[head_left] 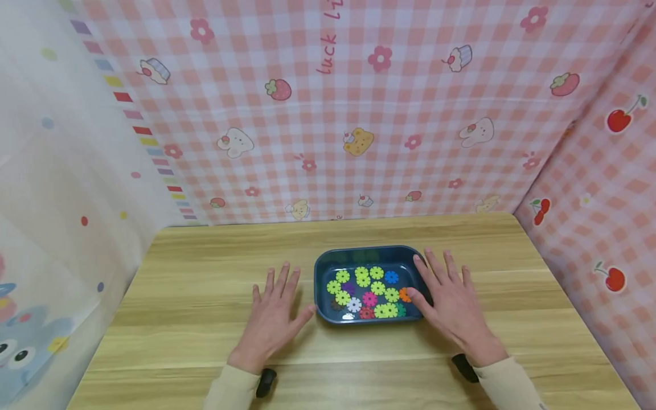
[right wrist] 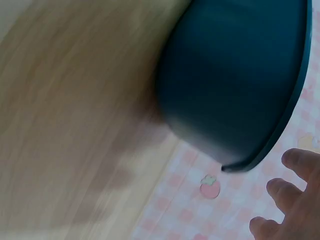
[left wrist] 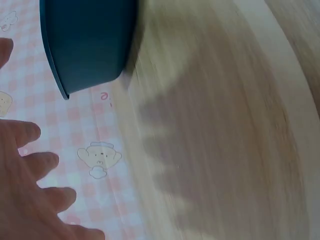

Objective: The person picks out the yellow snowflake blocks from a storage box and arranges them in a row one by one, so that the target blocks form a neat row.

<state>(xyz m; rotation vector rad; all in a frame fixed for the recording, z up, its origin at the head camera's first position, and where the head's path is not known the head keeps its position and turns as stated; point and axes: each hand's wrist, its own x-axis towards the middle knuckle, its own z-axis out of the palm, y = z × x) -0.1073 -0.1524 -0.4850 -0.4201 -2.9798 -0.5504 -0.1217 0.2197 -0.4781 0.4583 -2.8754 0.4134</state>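
A dark blue rectangular tray (head_left: 328,256) rests on the wooden table. Inside lie several small notched plastic discs, such as a yellow-green disc (head_left: 376,273), a blue disc (head_left: 392,277), a pink disc (head_left: 369,299) and a white disc (head_left: 354,304). My left hand (head_left: 274,319) is spread just left of the tray, its thumb tip close to the rim. Over the tray's right end reaches my right hand (head_left: 451,302), fingers spread, its thumb near an orange disc (head_left: 405,294). Neither hand holds anything. Both wrist views show the tray's outer wall (left wrist: 90,45).
The wooden table (head_left: 195,296) stretches to both sides of the tray. Behind it hangs a pink checked cloth (head_left: 318,114) with printed cartoons. A pale cloth (head_left: 61,171) hangs at left and a cherry-printed cloth (head_left: 605,228) at right.
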